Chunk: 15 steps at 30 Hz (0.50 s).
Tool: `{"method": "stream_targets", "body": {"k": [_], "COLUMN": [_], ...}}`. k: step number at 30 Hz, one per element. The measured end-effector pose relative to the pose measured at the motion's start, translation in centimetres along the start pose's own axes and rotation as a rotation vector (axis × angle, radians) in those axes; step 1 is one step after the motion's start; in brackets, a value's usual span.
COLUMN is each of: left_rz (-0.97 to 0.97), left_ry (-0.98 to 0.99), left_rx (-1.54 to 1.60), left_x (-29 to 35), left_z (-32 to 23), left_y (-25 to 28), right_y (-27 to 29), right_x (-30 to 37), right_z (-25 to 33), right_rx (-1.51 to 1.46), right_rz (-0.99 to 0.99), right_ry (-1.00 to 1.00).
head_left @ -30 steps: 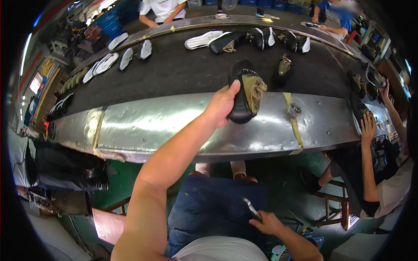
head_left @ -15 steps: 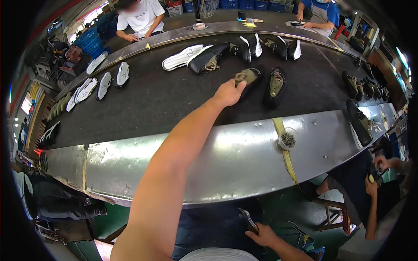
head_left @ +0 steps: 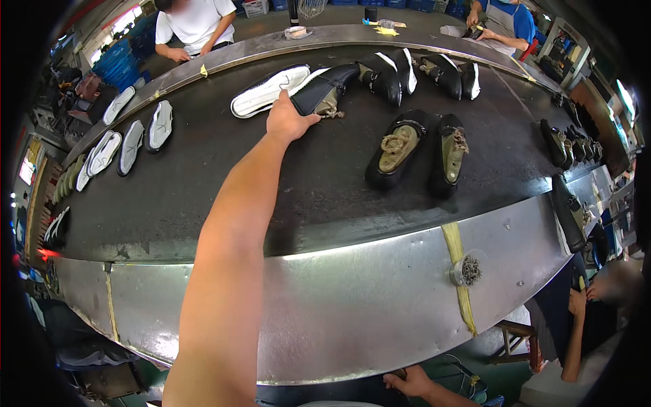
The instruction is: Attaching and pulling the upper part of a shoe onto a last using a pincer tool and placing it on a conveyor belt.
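My left hand (head_left: 288, 121) reaches far over the dark belt, its fingers and thumb closed round the near end of a black shoe (head_left: 324, 89) lying on its side. That shoe has an olive lining and a lace. Against it lies a shoe with its white sole up (head_left: 268, 93). Closer to me, a black shoe with a coiled lace (head_left: 399, 150) stands beside another olive-lined black shoe (head_left: 449, 157). My right hand (head_left: 411, 383), low by my lap, is closed round a pair of pincers (head_left: 399, 373), mostly hidden below the table edge.
More black shoes (head_left: 386, 78) line the far side, and several white-soled ones (head_left: 161, 125) lie at the left. A round tub of small nails (head_left: 468, 270) sits on the metal table edge (head_left: 366, 305). Co-workers (head_left: 196, 30) sit across and at the right (head_left: 576, 319).
My left hand has let go of the coiled-lace shoe, now standing beside its neighbour, and has moved left and away to the black shoe. The view has shifted; the pincers are now largely hidden.
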<state>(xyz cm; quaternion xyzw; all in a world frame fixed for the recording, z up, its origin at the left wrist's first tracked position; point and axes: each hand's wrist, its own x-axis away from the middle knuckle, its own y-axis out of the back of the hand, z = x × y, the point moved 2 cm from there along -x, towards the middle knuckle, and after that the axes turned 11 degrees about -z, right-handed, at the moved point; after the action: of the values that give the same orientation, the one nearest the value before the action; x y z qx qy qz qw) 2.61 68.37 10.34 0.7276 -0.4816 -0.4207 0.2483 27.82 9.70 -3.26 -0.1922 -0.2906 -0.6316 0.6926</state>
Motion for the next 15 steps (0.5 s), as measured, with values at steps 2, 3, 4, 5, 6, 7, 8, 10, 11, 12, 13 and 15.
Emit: {"method": "stream_targets", "body": {"k": [2,3,4,5,6,7,8,10,11,12,13,15], "left_rz": [0.086,0.088,0.252,0.409,0.42,0.489,0.56,0.685,0.7,0.794,0.798,0.884], "left_ry": [-0.031,-0.03,0.199,0.428,0.481,0.474,0.467,0.392,0.282,0.14,0.046,-0.324], "left_rx": [-0.077,-0.079,0.222,0.522,0.809,0.861,0.913,1.026,1.03,1.083,1.023,0.726], "left_x": [-0.7,-0.9,-1.1,-1.1,0.2,1.7,3.4,7.7,9.7,11.0,12.3,14.3], "left_z": [-0.1,0.0,0.5,0.8,0.9,1.6,2.4,2.7,3.1,3.5,2.3,0.6], "left_y": [0.3,0.6,0.9,1.3,2.2,3.6,5.2,10.3,12.5,14.0,15.6,17.5], "right_y": [-0.1,0.0,0.1,0.2,0.3,0.4,0.4,0.2,0.1,0.1,0.1,0.1], "right_x": [-0.5,-0.8,-1.2,-1.6,-1.9,-2.2,-2.3,-2.7,-2.8,-2.7,-2.8,-2.9], "right_z": [0.4,0.5,0.2,-0.5,-1.2,-1.8,-2.5,-2.6,-2.2,-2.1,-2.7,-4.7], "right_rx": [-0.009,-0.019,-0.02,-0.016,-0.015,-0.019,-0.068,-0.12,-0.152,-0.18,-0.177,-0.254], "right_rz": [0.029,0.049,0.054,0.07,0.08,0.085,0.092,0.114,0.118,0.119,0.13,0.101], "right_ry": [0.008,0.024,0.025,0.037,0.049,0.054,0.087,0.125,0.081,0.035,0.036,-0.029]}}
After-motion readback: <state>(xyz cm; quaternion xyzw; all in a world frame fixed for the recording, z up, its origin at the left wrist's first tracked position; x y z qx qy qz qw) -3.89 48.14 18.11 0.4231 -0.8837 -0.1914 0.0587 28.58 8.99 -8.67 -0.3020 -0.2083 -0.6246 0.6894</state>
